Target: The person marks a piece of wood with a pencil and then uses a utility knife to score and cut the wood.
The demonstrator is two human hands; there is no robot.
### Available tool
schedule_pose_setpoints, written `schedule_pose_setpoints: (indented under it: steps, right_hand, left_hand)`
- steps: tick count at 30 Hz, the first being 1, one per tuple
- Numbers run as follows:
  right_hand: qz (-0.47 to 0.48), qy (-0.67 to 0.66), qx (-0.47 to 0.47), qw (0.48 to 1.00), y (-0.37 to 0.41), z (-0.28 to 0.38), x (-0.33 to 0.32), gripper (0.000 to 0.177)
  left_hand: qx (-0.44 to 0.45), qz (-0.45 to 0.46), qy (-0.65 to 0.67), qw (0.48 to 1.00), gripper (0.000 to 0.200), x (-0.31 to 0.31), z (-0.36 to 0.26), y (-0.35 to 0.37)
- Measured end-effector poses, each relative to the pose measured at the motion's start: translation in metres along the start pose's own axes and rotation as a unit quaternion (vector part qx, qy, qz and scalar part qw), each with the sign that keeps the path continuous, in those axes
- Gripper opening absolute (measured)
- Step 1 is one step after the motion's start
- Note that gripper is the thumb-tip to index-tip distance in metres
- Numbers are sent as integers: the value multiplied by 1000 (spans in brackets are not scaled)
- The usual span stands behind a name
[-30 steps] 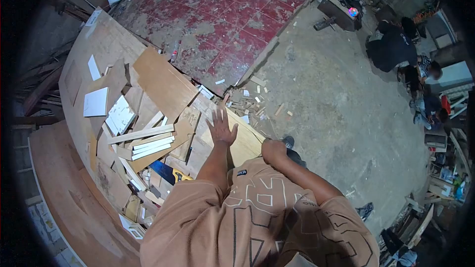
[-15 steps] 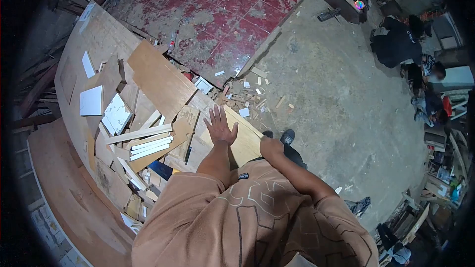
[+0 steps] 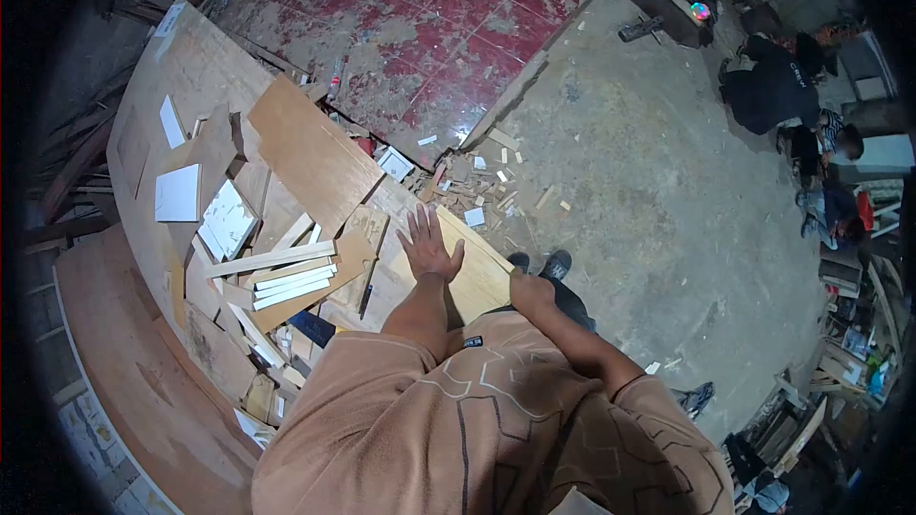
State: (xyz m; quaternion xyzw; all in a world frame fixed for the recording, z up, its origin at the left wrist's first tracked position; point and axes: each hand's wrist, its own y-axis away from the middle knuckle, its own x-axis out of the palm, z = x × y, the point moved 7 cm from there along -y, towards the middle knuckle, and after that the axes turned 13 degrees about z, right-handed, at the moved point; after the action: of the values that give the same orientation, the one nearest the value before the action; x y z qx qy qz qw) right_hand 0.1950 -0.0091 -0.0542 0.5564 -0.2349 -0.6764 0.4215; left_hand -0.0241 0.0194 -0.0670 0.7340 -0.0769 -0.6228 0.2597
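Observation:
My left hand [image 3: 428,246] lies flat with its fingers spread, pressing on a pale wooden board [image 3: 477,279] at the edge of the workbench. At the board's right edge is my right hand [image 3: 531,292], its fingers curled closed; what they hold, if anything, is hidden under the hand. A brown plywood sheet [image 3: 310,153] lies beyond my left hand. Left of my left forearm, narrow white-edged strips [image 3: 294,283] are stacked on a brown piece.
The workbench [image 3: 205,52] carries loose offcuts and white panels [image 3: 178,193]. Wood scraps [image 3: 477,193] litter the floor beyond the board. A person in a dark shirt [image 3: 768,91] crouches at the far right, with other people nearby. A dark box [image 3: 668,10] stands at the upper right.
The whole view has shifted slightly. My left hand remains flat on the board and my right hand remains closed at its edge.

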Motion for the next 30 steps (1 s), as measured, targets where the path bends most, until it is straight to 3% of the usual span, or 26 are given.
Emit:
schedule_pose_setpoints:
  steps: [3, 8, 11, 14, 16, 23, 28, 30]
  right_hand:
    - [1, -6, -17, 1000, 31, -10, -7, 27]
    - [70, 27, 50, 996, 92, -10, -39, 26]
    - [86, 7, 40, 996, 42, 5, -23, 25]
    - [11, 12, 4, 1000, -11, -1, 10, 24]
    - [-48, -3, -43, 998, 1, -2, 2, 22]
    - [51, 13, 19, 998, 102, -19, -34, 21]
    - [1, 31, -19, 999, 2, -1, 4, 19]
    - [-8, 12, -26, 1000, 5, -5, 2, 19]
  left_hand:
    - [9, 16, 24, 1000, 96, -2, 1, 1]
    - [8, -2, 17, 1000, 97, 2, -1, 0]
    - [-5, -4, -8, 1000, 95, 5, 0, -1]
    - [-9, 7, -4, 1000, 95, 0, -1, 1]
    - [-7, 10, -3, 1000, 95, -1, 0, -2]
    - [-7, 2, -8, 1000, 94, 4, 0, 0]
    - [-5, -9, 1, 1000, 94, 3, 0, 0]
    - [-2, -8, 0, 1000, 94, 2, 2, -1]
